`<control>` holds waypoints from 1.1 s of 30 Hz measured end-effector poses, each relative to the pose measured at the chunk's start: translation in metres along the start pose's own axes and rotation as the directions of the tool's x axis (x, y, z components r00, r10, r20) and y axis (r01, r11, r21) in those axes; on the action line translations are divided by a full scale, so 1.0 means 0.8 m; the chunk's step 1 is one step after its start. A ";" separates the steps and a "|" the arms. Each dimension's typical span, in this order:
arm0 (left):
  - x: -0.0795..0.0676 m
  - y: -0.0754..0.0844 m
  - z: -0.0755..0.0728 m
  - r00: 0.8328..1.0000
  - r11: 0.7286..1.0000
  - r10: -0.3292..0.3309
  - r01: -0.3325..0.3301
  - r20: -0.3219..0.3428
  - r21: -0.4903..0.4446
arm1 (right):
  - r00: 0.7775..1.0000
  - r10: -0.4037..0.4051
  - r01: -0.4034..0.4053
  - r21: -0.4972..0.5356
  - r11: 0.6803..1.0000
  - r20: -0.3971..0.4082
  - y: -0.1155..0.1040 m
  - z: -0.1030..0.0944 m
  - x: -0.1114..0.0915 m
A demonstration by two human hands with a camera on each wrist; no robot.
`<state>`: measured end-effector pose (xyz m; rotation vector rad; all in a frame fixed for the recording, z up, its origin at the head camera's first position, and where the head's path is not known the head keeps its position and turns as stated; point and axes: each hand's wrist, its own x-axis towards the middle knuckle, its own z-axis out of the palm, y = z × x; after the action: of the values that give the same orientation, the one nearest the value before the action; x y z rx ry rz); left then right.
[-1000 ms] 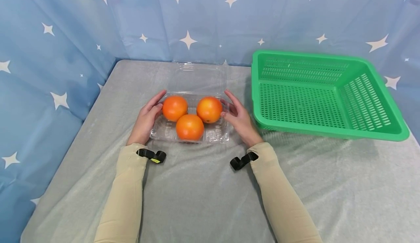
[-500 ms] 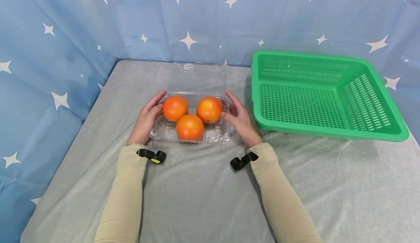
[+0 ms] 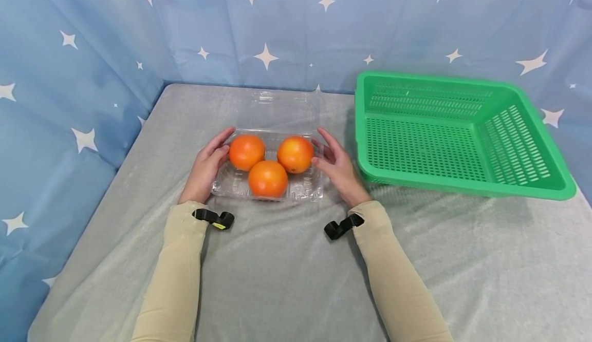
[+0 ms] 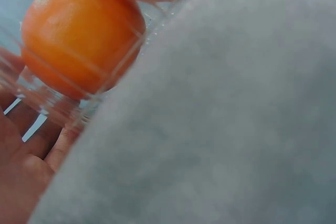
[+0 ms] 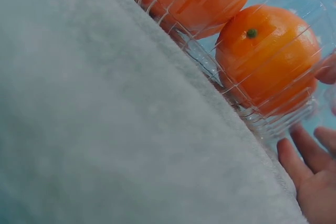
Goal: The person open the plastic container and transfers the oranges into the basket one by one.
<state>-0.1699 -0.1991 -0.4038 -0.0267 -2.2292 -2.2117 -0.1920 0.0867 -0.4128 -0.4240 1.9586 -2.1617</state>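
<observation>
A clear plastic clamshell container [image 3: 300, 190] lies on the grey cloth with its see-through lid [image 3: 282, 108] laid back, away from me. Three oranges are in it: one at back left [image 3: 247, 152], one at back right [image 3: 295, 154] and one at the front [image 3: 267, 179]. My left hand [image 3: 204, 171] holds the container's left side, thumb at the rim by the left orange. On the opposite side my right hand [image 3: 339, 170] holds it likewise, thumb over the edge beside the right orange. In the right wrist view, spread fingers [image 5: 294, 163] show close to the ribbed wall.
A large green plastic basket [image 3: 427, 180] with slotted sides stands at the right, just beyond my right hand. Grey cloth [image 3: 277, 280] covers the table. A blue curtain [image 3: 296, 23] with white stars hangs behind and along the left edge.
</observation>
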 end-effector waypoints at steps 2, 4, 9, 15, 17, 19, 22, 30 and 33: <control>0.000 0.000 0.000 1.000 1.000 -0.002 0.002 -0.002 0.002 | 1.000 -0.002 0.002 0.002 1.000 0.000 0.001 0.000 0.000; 0.000 0.000 0.000 1.000 1.000 -0.003 0.003 -0.005 0.005 | 1.000 -0.005 0.005 0.003 1.000 0.001 0.001 0.000 0.001; 0.000 0.000 0.000 1.000 1.000 -0.005 0.005 -0.009 0.009 | 1.000 -0.005 0.005 0.004 1.000 -0.002 0.002 0.000 0.001; 0.002 -0.004 -0.001 1.000 1.000 0.006 -0.006 -0.009 -0.003 | 1.000 0.004 -0.004 0.000 1.000 -0.014 0.000 0.000 0.001; 0.005 -0.009 -0.003 1.000 1.000 0.008 -0.008 -0.010 -0.005 | 1.000 0.003 -0.003 0.000 1.000 -0.015 0.000 0.000 0.001; 0.007 -0.015 -0.005 1.000 1.000 0.009 -0.009 -0.012 -0.005 | 1.000 -0.001 0.001 0.002 1.000 -0.015 -0.001 0.000 0.001; 0.011 -0.023 -0.008 1.000 1.000 0.014 -0.014 -0.018 -0.004 | 1.000 -0.007 0.007 0.002 1.000 -0.012 -0.001 0.001 0.000; 0.010 -0.022 -0.009 1.000 0.999 0.020 -0.021 -0.012 -0.028 | 1.000 -0.021 0.020 -0.052 0.998 -0.007 -0.004 0.002 -0.001; 0.006 -0.015 -0.006 1.000 0.999 0.015 -0.015 -0.001 -0.032 | 1.000 -0.006 0.004 -0.086 0.996 -0.020 -0.004 0.003 -0.002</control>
<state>-0.1751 -0.2043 -0.4159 -0.0416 -2.1859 -2.2392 -0.1893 0.0851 -0.4093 -0.4224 2.0688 -2.0985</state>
